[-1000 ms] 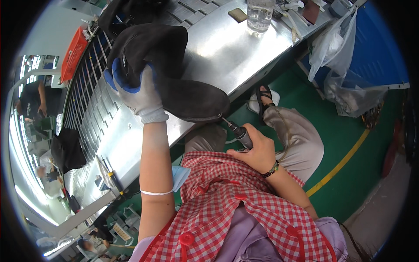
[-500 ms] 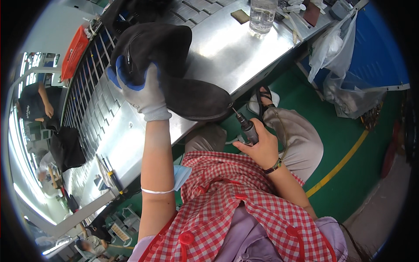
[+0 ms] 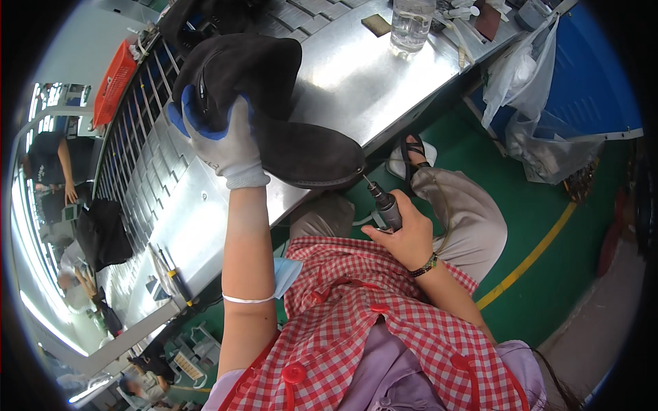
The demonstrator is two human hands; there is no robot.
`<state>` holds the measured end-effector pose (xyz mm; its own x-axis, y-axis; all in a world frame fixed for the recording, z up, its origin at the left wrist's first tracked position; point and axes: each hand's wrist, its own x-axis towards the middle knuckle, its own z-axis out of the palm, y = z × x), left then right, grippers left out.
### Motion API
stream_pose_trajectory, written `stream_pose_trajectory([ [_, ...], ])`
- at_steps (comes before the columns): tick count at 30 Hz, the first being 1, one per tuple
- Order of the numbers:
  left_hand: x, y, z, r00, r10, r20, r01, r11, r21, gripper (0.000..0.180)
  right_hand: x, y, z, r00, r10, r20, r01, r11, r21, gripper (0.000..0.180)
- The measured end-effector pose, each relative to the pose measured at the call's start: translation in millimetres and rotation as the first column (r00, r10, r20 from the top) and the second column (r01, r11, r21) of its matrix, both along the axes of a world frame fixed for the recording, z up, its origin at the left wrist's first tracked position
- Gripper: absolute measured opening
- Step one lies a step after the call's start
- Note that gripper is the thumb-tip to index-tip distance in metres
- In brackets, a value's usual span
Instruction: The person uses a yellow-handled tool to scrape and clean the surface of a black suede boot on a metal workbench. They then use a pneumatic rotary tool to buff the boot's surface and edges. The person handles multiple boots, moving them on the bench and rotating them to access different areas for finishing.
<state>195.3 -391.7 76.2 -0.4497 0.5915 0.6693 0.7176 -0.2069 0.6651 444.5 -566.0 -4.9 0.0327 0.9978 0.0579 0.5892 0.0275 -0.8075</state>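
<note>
My left hand (image 3: 223, 140), in a grey glove with blue-coated fingers, grips a black suede boot (image 3: 312, 152) around its ankle, near a zip. The boot lies on its side with its shaft over the metal bench and its toe pointing right, past the bench edge. My bare right hand (image 3: 410, 233) is closed around a small grey rotary hand tool (image 3: 389, 211). The tool's thin bit points up and left, and its tip meets or nearly meets the edge of the boot's toe. A thin hose runs by my right wrist.
The metal bench (image 3: 343, 75) borders a slatted conveyor (image 3: 147, 130). On it are a clear water container (image 3: 411, 26), a small brown block (image 3: 376, 26) and a yellow-handled tool (image 3: 179, 286). Plastic bags (image 3: 524, 75) hang at right beside a blue bin (image 3: 596, 82). A co-worker (image 3: 58, 161) stands beyond the conveyor.
My right hand has brought the rotary tool slightly up and left, closer against the boot's toe. My left hand and the boot stay nearly still. The far co-worker's arm has shifted.
</note>
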Motion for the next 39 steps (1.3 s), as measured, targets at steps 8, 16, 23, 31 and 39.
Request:
stream_pose_trajectory([
  [8, 6, -3, 1, 0.999, -0.033, 0.037, 0.031, 0.999, 0.044, 0.067, -23, -6, 11, 0.996, 0.088, 0.015, -0.089, 0.996, 0.03, 0.075],
  [16, 3, 2, -2, 0.999, -0.006, 0.047, 0.006, 1.0, 0.003, 0.078, -16, -8, 6, 1.0, 0.021, -0.012, -0.021, 1.0, 0.018, 0.075],
  [23, 8, -4, 3, 0.999, 0.028, 0.02, -0.027, 0.999, -0.016, 0.074, -19, -2, 13, 0.985, 0.128, -0.118, -0.128, 0.992, 0.004, 0.077],
  [31, -70, -35, -8, 0.611, -0.547, 0.572, 0.384, 0.837, 0.39, 0.061, 13, 95, 43, 0.972, -0.034, -0.233, 0.043, 0.998, 0.034, 0.082],
  [39, -142, -65, -24, 0.558, -0.511, 0.654, 0.415, 0.854, 0.314, 0.049, -35, 204, 59, 0.993, 0.044, 0.114, -0.079, 0.943, 0.324, 0.062],
])
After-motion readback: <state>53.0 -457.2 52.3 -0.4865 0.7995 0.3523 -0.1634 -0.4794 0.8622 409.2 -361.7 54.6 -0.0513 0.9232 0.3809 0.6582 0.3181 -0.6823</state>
